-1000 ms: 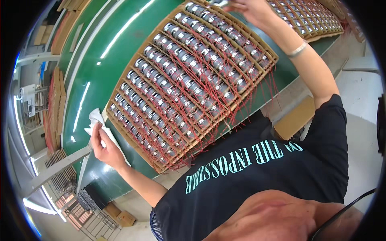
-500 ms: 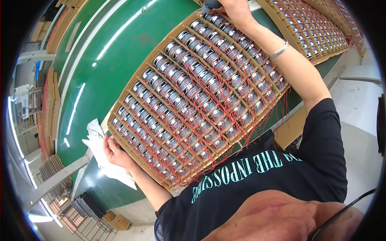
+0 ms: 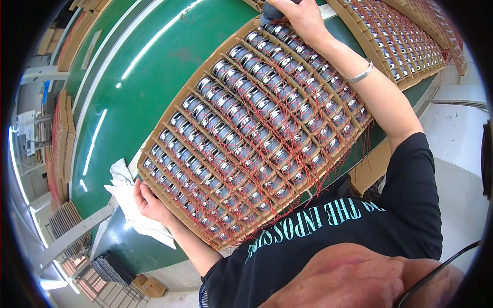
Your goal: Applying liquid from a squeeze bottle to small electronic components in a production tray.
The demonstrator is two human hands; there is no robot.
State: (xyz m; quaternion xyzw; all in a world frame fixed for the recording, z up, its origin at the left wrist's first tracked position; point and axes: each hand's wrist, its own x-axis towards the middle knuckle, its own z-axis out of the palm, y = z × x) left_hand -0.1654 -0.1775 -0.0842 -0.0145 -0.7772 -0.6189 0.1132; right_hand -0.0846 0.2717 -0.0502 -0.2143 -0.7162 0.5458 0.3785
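Observation:
In front of me a shallow cardboard tray lies tilted on the green table. Its divided rows hold many round silver-and-grey parts with twisted red and dark wires that trail over the near edge. My left hand is at the tray's left side, its fingers slightly curled and apart, touching the cardboard beside a white cloth. At the far corner my right hand is closed around a dark grey, rounded thing, whose kind I cannot make out. That thing hangs over the end of the tray's far row.
Another tray of similar wired parts stands at the far right. The green table stretches away to the left. Stacked cardboard is beyond its left side, and a small carton sits on the floor at lower left.
The tray has shifted slightly toward me and to the right, its far edge now lower in view. Both hands have moved a little nearer with it; the right still holds the dark grey thing.

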